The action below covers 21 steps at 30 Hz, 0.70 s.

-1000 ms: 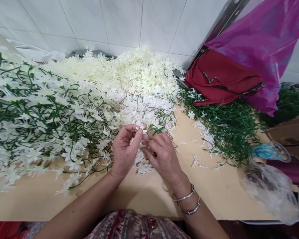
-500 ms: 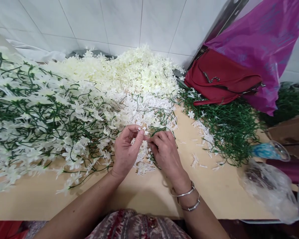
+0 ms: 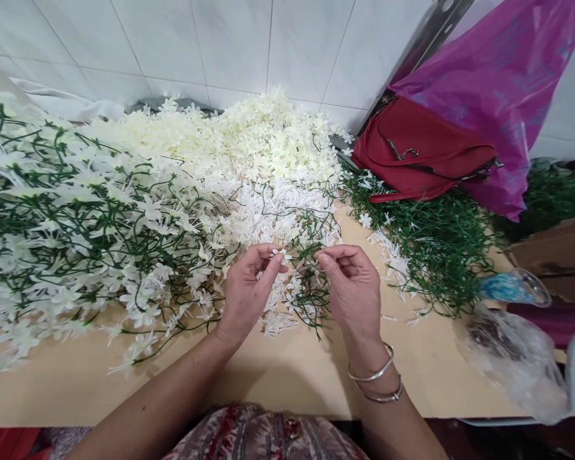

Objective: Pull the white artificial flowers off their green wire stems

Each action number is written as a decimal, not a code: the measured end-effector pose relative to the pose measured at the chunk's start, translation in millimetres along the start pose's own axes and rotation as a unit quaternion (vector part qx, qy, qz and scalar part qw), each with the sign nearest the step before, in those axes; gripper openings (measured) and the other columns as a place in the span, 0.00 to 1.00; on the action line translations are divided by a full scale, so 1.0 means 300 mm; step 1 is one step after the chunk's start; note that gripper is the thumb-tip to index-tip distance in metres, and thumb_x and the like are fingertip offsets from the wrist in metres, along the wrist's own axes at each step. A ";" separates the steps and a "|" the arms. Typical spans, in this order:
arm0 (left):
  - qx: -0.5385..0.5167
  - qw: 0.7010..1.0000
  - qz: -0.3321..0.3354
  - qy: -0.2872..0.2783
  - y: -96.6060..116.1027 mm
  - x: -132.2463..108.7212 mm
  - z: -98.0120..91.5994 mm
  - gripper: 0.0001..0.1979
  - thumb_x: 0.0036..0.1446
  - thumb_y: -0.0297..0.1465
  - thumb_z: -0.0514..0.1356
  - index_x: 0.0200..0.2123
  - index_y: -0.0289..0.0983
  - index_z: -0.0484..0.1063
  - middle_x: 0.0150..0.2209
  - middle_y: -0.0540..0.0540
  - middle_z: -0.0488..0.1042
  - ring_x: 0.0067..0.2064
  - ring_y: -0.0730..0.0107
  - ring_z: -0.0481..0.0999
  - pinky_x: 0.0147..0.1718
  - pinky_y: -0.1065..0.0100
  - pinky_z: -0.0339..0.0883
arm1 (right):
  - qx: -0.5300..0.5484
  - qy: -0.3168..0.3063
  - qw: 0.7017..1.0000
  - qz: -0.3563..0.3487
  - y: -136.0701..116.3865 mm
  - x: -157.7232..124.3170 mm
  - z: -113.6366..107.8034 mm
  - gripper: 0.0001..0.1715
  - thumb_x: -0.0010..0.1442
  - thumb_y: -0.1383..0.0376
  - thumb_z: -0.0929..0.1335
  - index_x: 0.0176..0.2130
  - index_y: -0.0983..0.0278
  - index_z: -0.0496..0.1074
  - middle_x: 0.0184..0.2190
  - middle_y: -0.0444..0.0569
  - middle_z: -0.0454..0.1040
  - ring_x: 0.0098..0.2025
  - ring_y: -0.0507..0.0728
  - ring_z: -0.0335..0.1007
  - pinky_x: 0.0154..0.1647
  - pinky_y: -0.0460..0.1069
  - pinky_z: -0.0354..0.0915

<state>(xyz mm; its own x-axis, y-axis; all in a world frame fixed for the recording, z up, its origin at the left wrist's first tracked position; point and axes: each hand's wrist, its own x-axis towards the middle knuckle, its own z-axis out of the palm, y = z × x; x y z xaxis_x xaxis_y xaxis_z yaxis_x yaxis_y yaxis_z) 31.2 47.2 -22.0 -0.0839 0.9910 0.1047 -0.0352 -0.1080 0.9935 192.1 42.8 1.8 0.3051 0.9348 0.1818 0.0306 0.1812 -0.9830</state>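
Between the thumb and fingers of my left hand point(image 3: 246, 291) is a small white artificial flower point(image 3: 280, 255). To its right, my right hand point(image 3: 357, 291) is closed in a pinch; whatever its fingertips hold is too small to make out. Green artificial stems point(image 3: 311, 297) with a few white blossoms lie between and below the hands. Under them, thin white stamen pieces point(image 3: 278, 324) are spread on the table. Just beyond the hands rises a heap of loose cream flower heads point(image 3: 268, 144).
White flowers on green stems point(image 3: 100, 230) fill the table's left side. At right are green stems point(image 3: 441, 255), a red handbag point(image 3: 421, 150), a purple plastic bag point(image 3: 498, 96), a blue-patterned cup point(image 3: 508, 287) and a clear plastic bag point(image 3: 517, 370). A tiled wall point(image 3: 234, 45) stands behind.
My right hand has drawn away to the right from my left hand and turned, opening a gap between them. My left hand still pinches the flower, nearly in place.
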 end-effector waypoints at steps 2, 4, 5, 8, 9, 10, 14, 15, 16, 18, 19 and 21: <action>-0.009 1.000 -0.010 -0.010 0.001 -0.002 0.004 0.11 0.64 0.39 0.66 0.44 0.39 0.77 0.36 0.49 0.81 0.37 0.67 0.86 0.36 0.71 0.75 | 0.070 0.000 0.997 0.034 0.004 0.007 0.006 0.10 0.56 0.60 0.78 0.36 0.59 0.76 0.31 0.42 0.78 0.31 0.52 0.73 0.38 0.50 0.72; -0.027 0.999 -0.024 -0.023 0.002 -0.005 0.010 0.12 0.64 0.39 0.67 0.45 0.39 0.77 0.36 0.49 0.82 0.37 0.66 0.86 0.37 0.70 0.77 | 0.114 -0.008 0.991 0.064 0.007 0.012 0.011 0.13 0.53 0.59 0.79 0.36 0.59 0.75 0.32 0.43 0.79 0.31 0.53 0.75 0.40 0.51 0.75; -0.041 0.998 -0.031 -0.028 0.002 -0.007 0.013 0.12 0.63 0.39 0.67 0.45 0.39 0.77 0.36 0.49 0.82 0.37 0.66 0.86 0.38 0.69 0.78 | 0.130 -0.013 0.989 0.075 0.007 0.014 0.013 0.15 0.52 0.59 0.79 0.35 0.59 0.74 0.32 0.43 0.80 0.32 0.53 0.76 0.41 0.52 0.76; -0.079 0.995 -0.043 -0.034 -0.002 -0.009 0.019 0.13 0.62 0.39 0.68 0.45 0.38 0.77 0.37 0.49 0.83 0.39 0.65 0.86 0.42 0.66 0.80 | 0.164 -0.036 0.981 0.093 0.006 0.016 0.014 0.17 0.49 0.60 0.81 0.34 0.58 0.74 0.35 0.44 0.81 0.36 0.54 0.78 0.47 0.54 0.78; -0.085 0.995 -0.043 -0.032 -0.002 -0.008 0.019 0.13 0.62 0.39 0.68 0.45 0.38 0.77 0.37 0.49 0.83 0.40 0.65 0.86 0.43 0.66 0.80 | 0.171 -0.043 0.980 0.094 0.006 0.016 0.013 0.17 0.48 0.61 0.81 0.34 0.58 0.74 0.36 0.44 0.81 0.37 0.54 0.79 0.48 0.55 0.78; -0.086 0.995 -0.042 -0.028 -0.002 -0.007 0.018 0.12 0.63 0.39 0.68 0.44 0.38 0.77 0.37 0.49 0.83 0.40 0.65 0.86 0.44 0.66 0.81 | 0.174 -0.045 0.980 0.090 0.006 0.016 0.012 0.16 0.48 0.61 0.81 0.35 0.58 0.74 0.36 0.44 0.81 0.38 0.55 0.79 0.49 0.55 0.78; -0.085 0.996 -0.031 0.017 0.016 0.002 0.011 0.11 0.63 0.38 0.67 0.44 0.38 0.77 0.36 0.50 0.82 0.40 0.66 0.86 0.44 0.67 0.80 | 0.080 0.002 0.997 -0.002 0.008 0.015 -0.005 0.09 0.56 0.64 0.77 0.37 0.59 0.75 0.39 0.46 0.80 0.42 0.55 0.78 0.51 0.55 0.75; -0.087 0.995 -0.025 0.032 0.023 0.004 0.010 0.11 0.63 0.38 0.68 0.43 0.38 0.76 0.36 0.50 0.81 0.39 0.66 0.86 0.44 0.67 0.80 | 0.027 0.009 0.999 -0.031 0.009 0.015 -0.011 0.07 0.59 0.65 0.76 0.38 0.59 0.76 0.40 0.47 0.80 0.43 0.56 0.78 0.51 0.55 0.74; -0.090 0.995 -0.018 0.045 0.030 0.006 0.008 0.12 0.63 0.39 0.68 0.43 0.38 0.76 0.35 0.50 0.81 0.39 0.67 0.86 0.44 0.67 0.80 | -0.031 0.004 0.998 -0.055 0.011 0.014 -0.016 0.04 0.61 0.65 0.74 0.39 0.60 0.77 0.41 0.48 0.81 0.44 0.57 0.78 0.52 0.56 0.73; -0.096 0.994 -0.004 0.059 0.042 0.009 0.007 0.12 0.62 0.39 0.68 0.42 0.38 0.75 0.35 0.51 0.80 0.37 0.68 0.85 0.43 0.67 0.80 | -0.143 -0.039 0.984 -0.096 0.014 0.010 -0.021 0.03 0.65 0.66 0.72 0.41 0.60 0.78 0.42 0.49 0.82 0.47 0.59 0.77 0.54 0.58 0.71; -0.099 0.993 0.001 0.061 0.046 0.010 0.006 0.12 0.62 0.39 0.68 0.42 0.38 0.75 0.35 0.51 0.80 0.37 0.69 0.85 0.43 0.67 0.80 | -0.190 -0.069 0.972 -0.120 0.016 0.008 -0.020 0.05 0.66 0.66 0.71 0.41 0.59 0.79 0.42 0.49 0.82 0.48 0.59 0.77 0.55 0.59 0.70; -0.097 0.994 0.005 0.054 0.048 0.009 0.004 0.12 0.63 0.40 0.67 0.42 0.38 0.75 0.35 0.51 0.80 0.37 0.69 0.85 0.42 0.68 0.79 | -0.260 -0.127 0.942 -0.172 0.020 0.002 -0.013 0.06 0.67 0.68 0.70 0.42 0.58 0.79 0.43 0.49 0.82 0.48 0.60 0.76 0.55 0.60 0.69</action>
<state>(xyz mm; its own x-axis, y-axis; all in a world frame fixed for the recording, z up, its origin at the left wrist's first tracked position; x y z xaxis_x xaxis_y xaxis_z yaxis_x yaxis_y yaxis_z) 31.6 48.5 -7.4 -0.1920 0.9764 0.0993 -0.2246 -0.1422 0.9640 196.2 43.3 -4.2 -0.0442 0.9033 0.4268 0.5685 0.3741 -0.7327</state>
